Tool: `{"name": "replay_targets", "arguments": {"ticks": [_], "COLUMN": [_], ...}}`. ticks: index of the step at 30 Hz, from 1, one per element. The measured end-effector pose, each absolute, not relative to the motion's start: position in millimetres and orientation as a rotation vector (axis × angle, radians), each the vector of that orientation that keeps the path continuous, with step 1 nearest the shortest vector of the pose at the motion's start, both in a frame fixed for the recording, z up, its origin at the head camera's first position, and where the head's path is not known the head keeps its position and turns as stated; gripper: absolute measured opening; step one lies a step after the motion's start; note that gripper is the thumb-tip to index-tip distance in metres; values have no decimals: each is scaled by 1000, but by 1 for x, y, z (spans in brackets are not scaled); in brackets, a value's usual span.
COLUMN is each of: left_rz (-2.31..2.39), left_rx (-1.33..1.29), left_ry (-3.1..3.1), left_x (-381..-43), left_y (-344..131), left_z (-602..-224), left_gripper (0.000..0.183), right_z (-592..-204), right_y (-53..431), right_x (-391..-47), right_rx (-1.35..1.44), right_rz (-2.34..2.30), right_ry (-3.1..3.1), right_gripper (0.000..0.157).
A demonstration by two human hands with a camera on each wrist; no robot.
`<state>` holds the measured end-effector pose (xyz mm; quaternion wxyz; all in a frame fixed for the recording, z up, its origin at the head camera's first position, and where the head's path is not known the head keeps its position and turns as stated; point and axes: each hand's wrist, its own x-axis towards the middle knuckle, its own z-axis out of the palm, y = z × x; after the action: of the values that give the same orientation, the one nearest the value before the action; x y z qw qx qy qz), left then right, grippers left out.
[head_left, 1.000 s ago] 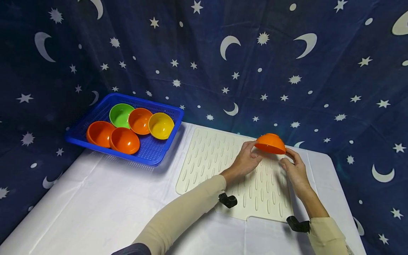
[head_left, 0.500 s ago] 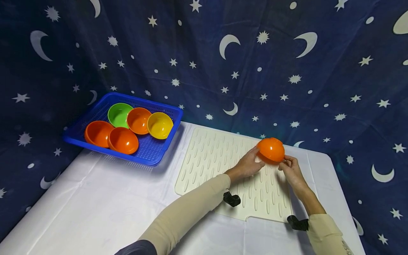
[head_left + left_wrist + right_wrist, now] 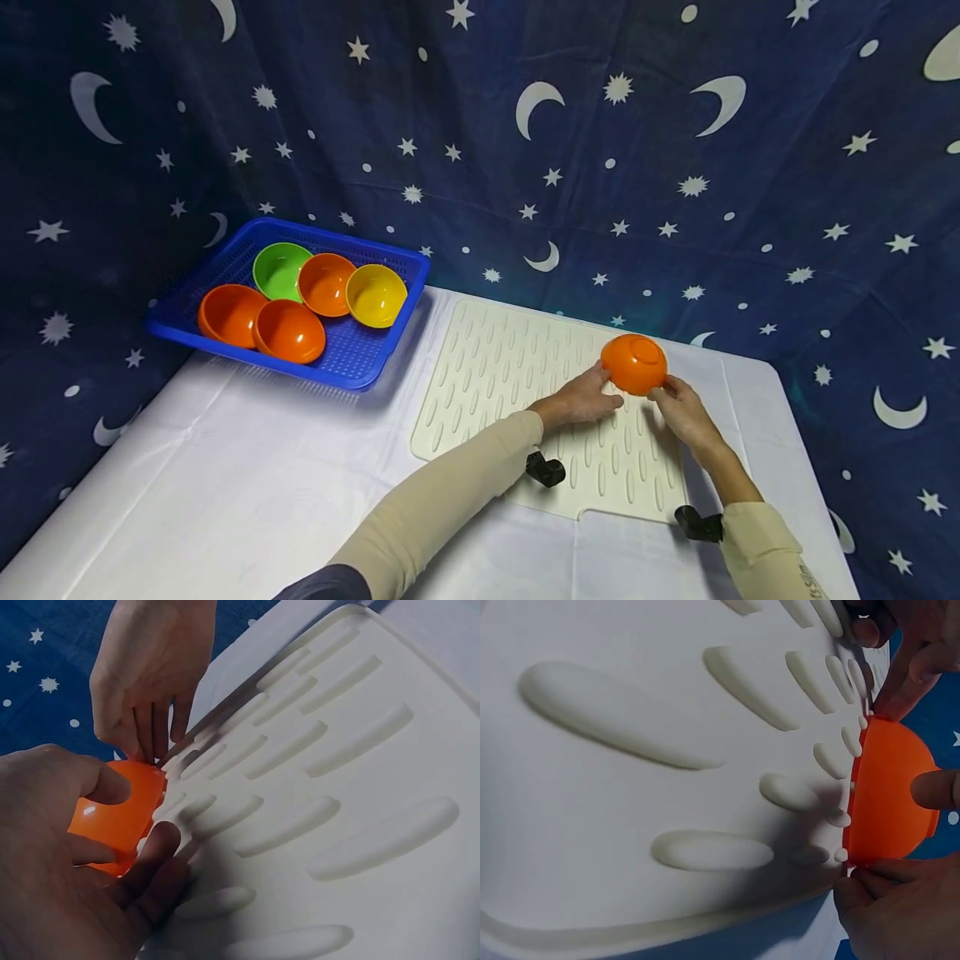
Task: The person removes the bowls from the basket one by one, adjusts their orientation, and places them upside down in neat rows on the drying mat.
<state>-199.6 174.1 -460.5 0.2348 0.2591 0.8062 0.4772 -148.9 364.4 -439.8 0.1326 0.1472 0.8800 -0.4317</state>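
Note:
An orange bowl (image 3: 633,364) is upside down at the far right corner of the cream ribbed mat (image 3: 517,358), its foot ring facing up. In the right wrist view its rim lies along the mat's bumps. My left hand (image 3: 581,397) holds the bowl's left side, fingertips at the rim; the left wrist view has a finger curved over the orange wall (image 3: 127,810). On the opposite side, my right hand (image 3: 686,414) grips the rim, and one finger (image 3: 935,790) lies on the dome in the right wrist view.
A blue plastic basket (image 3: 367,367) at the back left holds a green bowl (image 3: 279,271), a yellow bowl (image 3: 377,296) and several orange bowls (image 3: 291,332), openings up. A dark blue star-and-moon cloth (image 3: 480,125) hangs right behind the white-covered table (image 3: 187,475).
The orange bowl has come down from above the mat onto its far right corner, tipping so its base faces the head camera. Both hands have lowered with it.

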Motion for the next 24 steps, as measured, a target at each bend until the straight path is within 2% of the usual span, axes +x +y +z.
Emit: {"name": "replay_targets", "arguments": {"ticks": [7,19,24], "left_rz": [1156,1071,1066], "left_rx": [756,836,848], "left_ry": [2284,2309,2313], "left_x": [-199,-198,-198], "left_y": [174,173,175], "left_z": [-461,-462,-464], "left_gripper": [67,50,45], "right_z": [-437,-441,-442], "right_y": [359,354,354], "right_x": [-151,-149,-150], "right_rx": [404,388,415], "right_rz": [-1124,-1108,-1074], "right_ry": [2656,2772,2784], "right_gripper": [70,57,57]}}
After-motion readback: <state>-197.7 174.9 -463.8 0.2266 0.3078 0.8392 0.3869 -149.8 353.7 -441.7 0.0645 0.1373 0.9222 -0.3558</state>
